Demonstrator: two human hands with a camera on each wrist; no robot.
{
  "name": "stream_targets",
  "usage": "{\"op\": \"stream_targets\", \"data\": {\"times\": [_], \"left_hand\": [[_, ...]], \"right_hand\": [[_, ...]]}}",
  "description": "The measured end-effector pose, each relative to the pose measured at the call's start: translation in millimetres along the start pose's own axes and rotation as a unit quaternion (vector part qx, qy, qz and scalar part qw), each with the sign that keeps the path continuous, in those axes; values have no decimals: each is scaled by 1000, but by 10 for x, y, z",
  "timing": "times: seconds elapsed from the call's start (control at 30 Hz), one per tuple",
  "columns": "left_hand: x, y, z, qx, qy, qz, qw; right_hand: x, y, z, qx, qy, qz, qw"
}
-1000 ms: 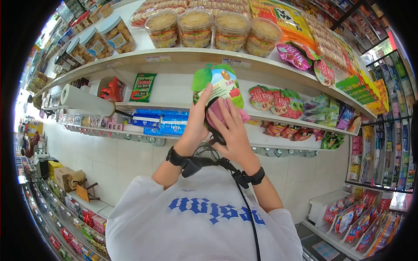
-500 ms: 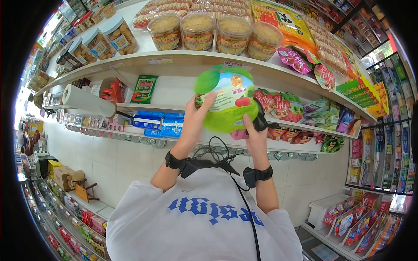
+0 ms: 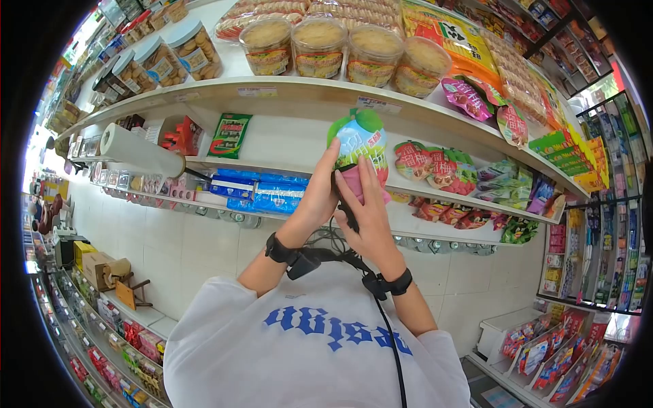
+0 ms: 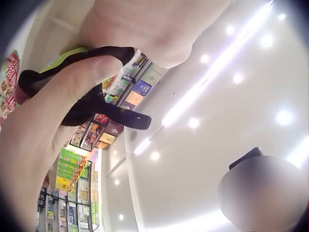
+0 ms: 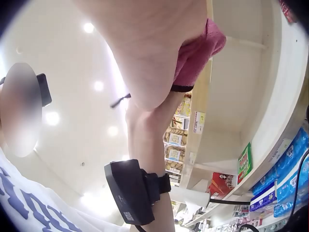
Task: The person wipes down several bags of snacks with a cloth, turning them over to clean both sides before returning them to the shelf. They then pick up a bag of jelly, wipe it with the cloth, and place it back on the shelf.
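In front of the chest my left hand [image 3: 321,190] grips a green, fruit-shaped snack pouch [image 3: 358,136] by its left side, thumb along the edge. My right hand [image 3: 369,216] holds a pink cloth [image 3: 351,182] with black edging against the pouch's lower front, its fingers stretched over the cloth. In the left wrist view the right thumb lies across a black band [image 4: 53,73] with a loose black strap end. A fold of the pink cloth [image 5: 200,53] sticks out past the right hand in the right wrist view. The pouch's lower part is mostly hidden.
White shelves [image 3: 286,87] run behind the hands. Above stand several clear-lidded tubs [image 3: 320,51] and jars [image 3: 194,49]. Similar fruit pouches [image 3: 439,163] lie right, blue packs [image 3: 269,194] and a paper roll [image 3: 139,153] left. A black cable [image 3: 384,319] hangs from the wrists.
The pouch was turned in both hands, and its large-lettered face now shows instead of the small-print one. The right hand moved aside to its right edge, then back over its front with the cloth.
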State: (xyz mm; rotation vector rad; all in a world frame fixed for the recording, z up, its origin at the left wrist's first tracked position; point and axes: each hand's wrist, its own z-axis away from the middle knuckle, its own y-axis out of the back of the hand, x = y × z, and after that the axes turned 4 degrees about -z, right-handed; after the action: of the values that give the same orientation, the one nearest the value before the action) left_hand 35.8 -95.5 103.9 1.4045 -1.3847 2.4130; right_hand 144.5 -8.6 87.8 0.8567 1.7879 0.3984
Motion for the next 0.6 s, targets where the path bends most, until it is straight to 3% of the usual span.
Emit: {"op": "stream_targets", "data": {"times": [0.1,0.27,0.33,0.4,0.43,0.47,0.5,0.57,0.6], "left_hand": [[123,-31,53,37,41,15,998],[64,244,-101,73,2,-9,997],[22,345,-140,68,-6,-34,997],[14,466,-156,64,13,-66,996],[21,473,-132,60,24,-109,992],[33,446,-108,54,36,-153,986],[30,410,-89,48,49,-196,978],[-141,426,-91,11,56,-245,968],[-241,405,-54,-3,62,-270,961]], "right_hand": [[-65,11,-70,-15,27,32,999],[40,32,-83,-35,74,-21,996],[-83,83,-79,116,-104,-234,960],[35,127,-81,248,-178,-333,892],[108,178,-149,309,-164,-331,876],[98,191,-152,353,-169,-249,886],[113,155,-192,323,-134,-200,915],[144,39,-275,255,-61,-104,959],[85,-26,-270,159,-20,31,987]]}}
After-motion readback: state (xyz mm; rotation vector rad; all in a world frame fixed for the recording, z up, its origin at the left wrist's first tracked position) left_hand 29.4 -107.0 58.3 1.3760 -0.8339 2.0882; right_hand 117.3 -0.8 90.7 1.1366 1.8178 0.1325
